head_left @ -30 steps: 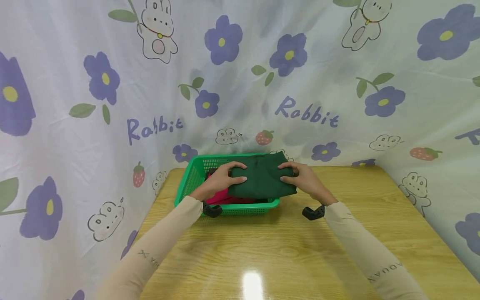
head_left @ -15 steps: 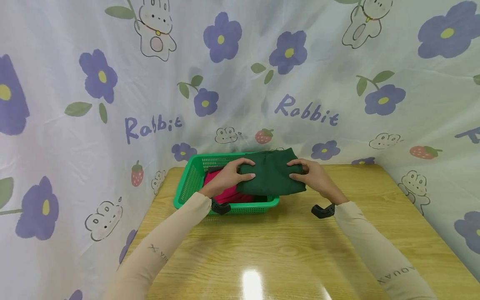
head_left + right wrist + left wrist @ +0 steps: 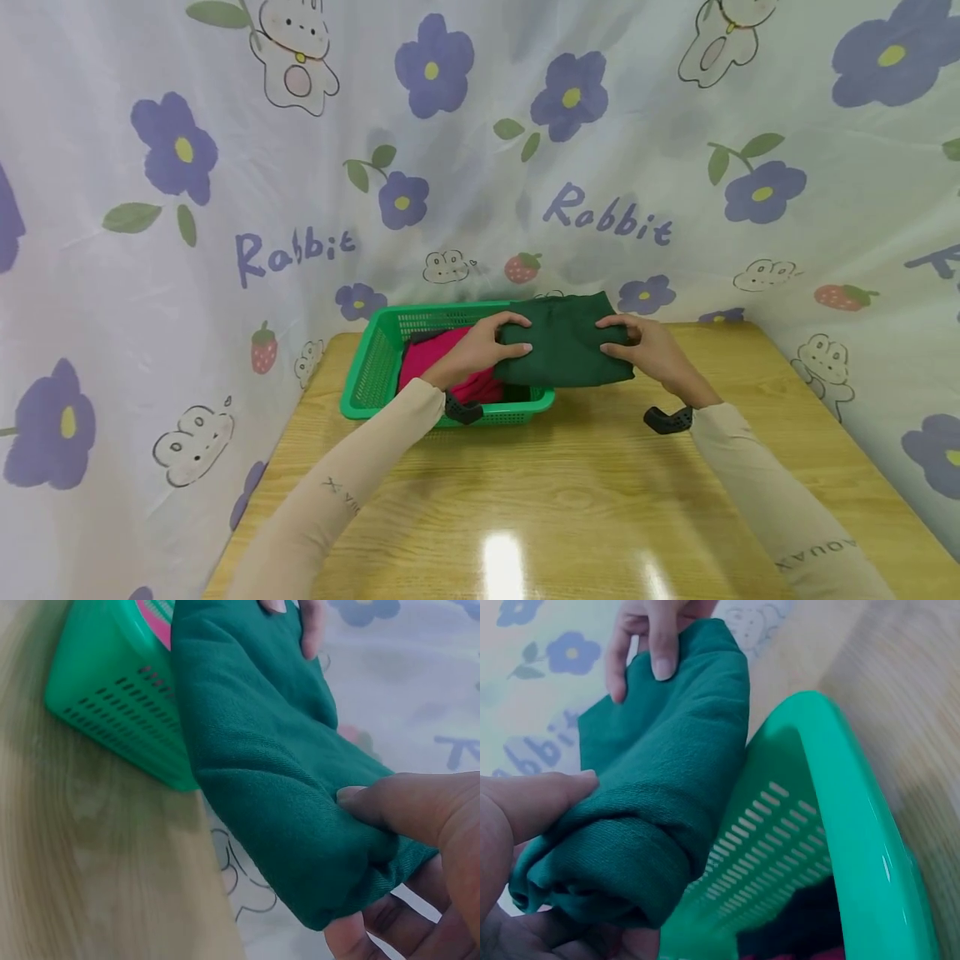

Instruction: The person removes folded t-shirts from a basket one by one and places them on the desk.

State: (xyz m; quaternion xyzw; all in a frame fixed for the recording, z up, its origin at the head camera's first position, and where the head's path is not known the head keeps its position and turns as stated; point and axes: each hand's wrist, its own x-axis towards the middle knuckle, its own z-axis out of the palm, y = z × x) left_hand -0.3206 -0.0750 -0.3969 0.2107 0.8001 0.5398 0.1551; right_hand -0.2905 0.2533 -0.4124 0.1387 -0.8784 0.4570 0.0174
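Note:
A folded dark green cloth (image 3: 564, 343) is held up between both hands, above the right end of a green plastic basket (image 3: 358, 371). My left hand (image 3: 487, 346) grips its left end, thumb on top and fingers underneath, as the left wrist view shows. At the opposite end my right hand (image 3: 651, 350) pinches the cloth the same way; in the right wrist view the thumb (image 3: 397, 802) presses into the fabric. The cloth (image 3: 667, 765) looks thick, folded in several layers. Inside the basket lies red cloth (image 3: 435, 354), with a dark piece (image 3: 429, 335) behind it.
The basket stands on a wooden table (image 3: 570, 492) near its back left. A white curtain (image 3: 480, 183) printed with flowers and rabbits hangs behind and along both sides. Bare wood (image 3: 720, 367) extends right of the basket. Each wrist wears a black device (image 3: 667, 419).
Both hands have carried the green cloth to the right, from over the basket partly past its right edge. More of the red cloth in the basket now shows.

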